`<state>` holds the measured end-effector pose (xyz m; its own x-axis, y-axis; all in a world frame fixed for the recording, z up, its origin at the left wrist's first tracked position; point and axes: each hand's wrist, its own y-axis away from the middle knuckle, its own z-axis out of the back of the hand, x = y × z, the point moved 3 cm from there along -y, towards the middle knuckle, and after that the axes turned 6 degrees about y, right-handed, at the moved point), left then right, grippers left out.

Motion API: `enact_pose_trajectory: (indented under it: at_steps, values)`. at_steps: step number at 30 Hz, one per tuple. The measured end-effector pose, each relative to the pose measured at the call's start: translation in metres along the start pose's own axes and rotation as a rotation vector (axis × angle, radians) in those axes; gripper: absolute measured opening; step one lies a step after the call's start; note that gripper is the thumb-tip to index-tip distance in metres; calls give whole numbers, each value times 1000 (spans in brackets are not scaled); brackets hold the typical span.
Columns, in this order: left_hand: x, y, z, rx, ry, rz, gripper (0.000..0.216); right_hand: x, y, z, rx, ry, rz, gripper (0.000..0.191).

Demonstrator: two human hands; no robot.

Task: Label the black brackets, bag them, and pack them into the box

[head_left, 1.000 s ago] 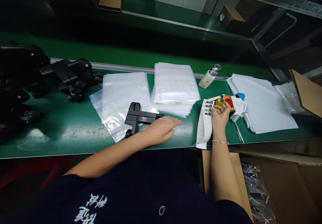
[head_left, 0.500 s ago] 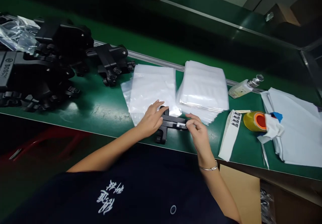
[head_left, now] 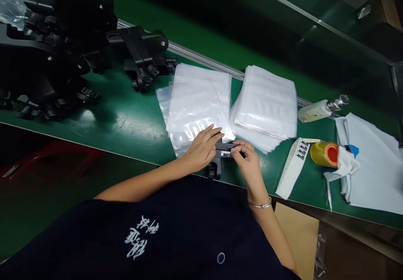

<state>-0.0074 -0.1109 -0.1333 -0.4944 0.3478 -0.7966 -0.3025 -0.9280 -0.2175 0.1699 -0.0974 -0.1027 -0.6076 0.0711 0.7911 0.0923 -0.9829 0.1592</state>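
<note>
A black plastic bracket (head_left: 217, 166) with a crosspiece lies at the near edge of the green bench, in front of the plastic bags. On its arm sits a small white label (head_left: 225, 154). My left hand (head_left: 203, 149) lies over the bracket's left end and grips it, its fingers long across the top and the thumb hidden. At the right end, my right hand (head_left: 248, 162) pinches the arm between thumb and forefinger, right beside the label. Part of the bracket is covered by my hands.
Clear plastic bags (head_left: 201, 99) and a second bag stack (head_left: 267, 103) lie behind. Black plastic assemblies (head_left: 63, 61) crowd the left. To the right are a label strip (head_left: 291, 171), a yellow tape roll (head_left: 321, 154), a pump bottle (head_left: 317, 111), tweezers (head_left: 328, 194) and white sheets (head_left: 374, 166).
My view has shifted. My left hand has slid right along the bracket and now covers more of it. My right thumb has come closer to the label.
</note>
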Motion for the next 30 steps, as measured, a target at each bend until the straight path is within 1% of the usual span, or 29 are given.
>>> enact_pose_trajectory:
  at_steps: [14, 17, 19, 21, 23, 25, 26, 28, 30]
  values:
    - [0, 1, -1, -5, 1, -3, 48, 4, -1, 0, 23, 31, -9, 22]
    - [-2, 1, 1, -40, -26, -27, 47, 6, 1, 0, 6, 70, 15, 21]
    - [-3, 3, 5, -95, -44, -80, 46, 8, 2, -2, -7, 104, 35, 20]
    - [-6, 6, 11, -111, -69, -223, 41, 10, 3, -4, -16, 128, 51, 20]
    - [-9, 8, 17, -61, -127, -411, 32, 10, 3, -3, -24, 146, 60, 20]
    - [-10, 7, 22, 20, -207, -545, 25, 7, 2, 2, 0, 141, 72, 21]
    - [-10, 5, 25, 67, -245, -574, 23, 4, 2, 7, 27, 114, 77, 19]
    - [-9, -3, 30, 200, -293, -584, 24, -4, -1, 20, 100, 14, 95, 15]
    - [-10, -13, 34, 366, -312, -568, 27, -13, -2, 32, 188, -38, 132, 32]
